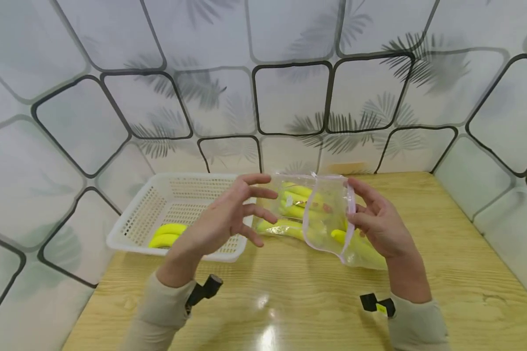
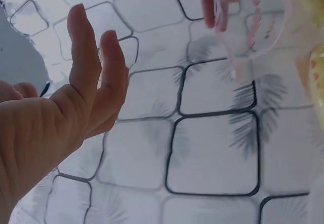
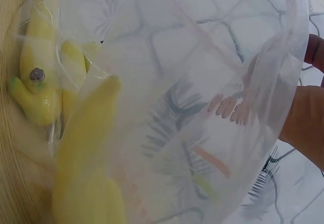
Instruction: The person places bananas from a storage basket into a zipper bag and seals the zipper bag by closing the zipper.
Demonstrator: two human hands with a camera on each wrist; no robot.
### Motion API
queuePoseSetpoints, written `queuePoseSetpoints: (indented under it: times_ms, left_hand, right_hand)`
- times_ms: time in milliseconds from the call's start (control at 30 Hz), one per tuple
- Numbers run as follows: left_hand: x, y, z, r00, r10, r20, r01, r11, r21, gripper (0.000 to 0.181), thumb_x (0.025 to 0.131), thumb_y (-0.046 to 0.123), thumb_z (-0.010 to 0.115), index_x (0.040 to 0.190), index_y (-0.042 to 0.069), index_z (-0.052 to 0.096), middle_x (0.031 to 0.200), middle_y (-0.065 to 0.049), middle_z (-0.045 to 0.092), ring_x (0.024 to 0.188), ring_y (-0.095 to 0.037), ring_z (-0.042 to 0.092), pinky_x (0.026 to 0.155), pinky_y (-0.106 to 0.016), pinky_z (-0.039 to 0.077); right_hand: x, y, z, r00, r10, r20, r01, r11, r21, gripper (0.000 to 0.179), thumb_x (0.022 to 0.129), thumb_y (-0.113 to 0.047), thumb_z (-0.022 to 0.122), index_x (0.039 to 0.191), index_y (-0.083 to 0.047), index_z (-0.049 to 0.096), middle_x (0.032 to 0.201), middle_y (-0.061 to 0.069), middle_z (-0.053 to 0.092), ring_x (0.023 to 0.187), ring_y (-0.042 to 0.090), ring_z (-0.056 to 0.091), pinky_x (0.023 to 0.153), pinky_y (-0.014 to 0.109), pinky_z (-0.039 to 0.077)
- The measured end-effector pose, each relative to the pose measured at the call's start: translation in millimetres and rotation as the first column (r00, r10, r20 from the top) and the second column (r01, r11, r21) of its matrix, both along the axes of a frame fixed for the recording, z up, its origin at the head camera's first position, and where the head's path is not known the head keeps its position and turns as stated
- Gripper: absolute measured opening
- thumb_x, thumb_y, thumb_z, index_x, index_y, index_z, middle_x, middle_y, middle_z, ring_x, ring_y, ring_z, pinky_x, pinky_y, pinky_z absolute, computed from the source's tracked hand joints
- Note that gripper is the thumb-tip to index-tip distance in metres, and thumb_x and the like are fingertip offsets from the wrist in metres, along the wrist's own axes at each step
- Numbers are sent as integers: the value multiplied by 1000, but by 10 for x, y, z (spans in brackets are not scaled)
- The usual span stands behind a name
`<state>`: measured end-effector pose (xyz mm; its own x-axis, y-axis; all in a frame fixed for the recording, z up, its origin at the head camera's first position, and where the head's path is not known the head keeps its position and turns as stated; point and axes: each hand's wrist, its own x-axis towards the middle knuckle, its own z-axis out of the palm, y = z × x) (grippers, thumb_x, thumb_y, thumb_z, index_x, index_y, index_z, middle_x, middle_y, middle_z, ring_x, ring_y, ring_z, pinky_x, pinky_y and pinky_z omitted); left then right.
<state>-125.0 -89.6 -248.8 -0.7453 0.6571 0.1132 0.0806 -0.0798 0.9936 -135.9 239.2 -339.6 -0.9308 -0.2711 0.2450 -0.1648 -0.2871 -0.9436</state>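
Observation:
My right hand [image 1: 379, 222] pinches the pink-edged rim of a clear zip bag [image 1: 327, 214] between thumb and fingers. The bag's mouth gapes toward the left, and a yellow banana [image 3: 91, 158] shows in the right wrist view through its hazy film. Left of that mouth, more bananas [image 1: 296, 197] lie in clear plastic on the table; whether it is a separate bag is hard to tell. My left hand [image 1: 221, 214] hovers over the right side of a white basket [image 1: 136, 200], fingers spread and holding nothing. In the left wrist view the left fingers [image 2: 83, 57] point upward.
Inside the basket, yellow bananas [image 1: 167, 234] lie at the front. The wooden table [image 1: 316, 302] ends against a wall covering [image 1: 290, 97] with dark-outlined shapes and leaf prints, which also closes in the left and right sides.

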Motion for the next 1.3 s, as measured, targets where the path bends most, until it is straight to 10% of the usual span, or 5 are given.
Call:
queuePoseSetpoints:
  times_ms: [300,633,800,933,1300]
  left_hand:
    - [-658,-773,273,995,-92,-38,63,881,-469,58,105,56,18,152,25,31,143,-15,47,109,-36,63,70,-57,57]
    - [-1597,-1277,-235,980,-106,170,199,613,-765,66,102,62,27,146,18,47,143,-17,52,133,-37,47,107,-57,39]
    - [-1797,-1454,-602,961,-179,210,267,424,-865,52,97,33,64,142,11,48,153,-26,34,143,-45,28,114,-65,20]
    - [-1814,-1580,-792,950,-108,293,312,344,-885,60,93,25,71,144,8,44,152,-29,34,142,-48,28,111,-72,16]
    - [-1810,-1732,-1118,939,48,341,307,330,-892,54,93,37,70,141,18,53,148,-21,43,136,-48,37,107,-67,29]
  right_hand:
    - [39,-10,7,1000,1,18,-2,1000,20,68,94,15,50,155,-4,26,146,0,36,93,8,61,53,16,46]
    - [-12,22,-23,999,19,31,-21,999,38,68,94,14,49,155,-6,27,149,5,33,92,8,60,53,16,45]
    - [4,17,-47,999,36,24,-37,999,17,67,95,15,48,154,-8,29,150,7,31,93,8,62,54,16,46]
    - [15,23,-44,999,40,20,-40,999,-2,67,94,16,47,154,-8,30,149,5,32,96,8,62,58,16,50]
    - [0,42,-48,999,52,13,-51,998,-31,67,93,19,46,153,-8,32,149,5,33,101,10,63,70,19,55]
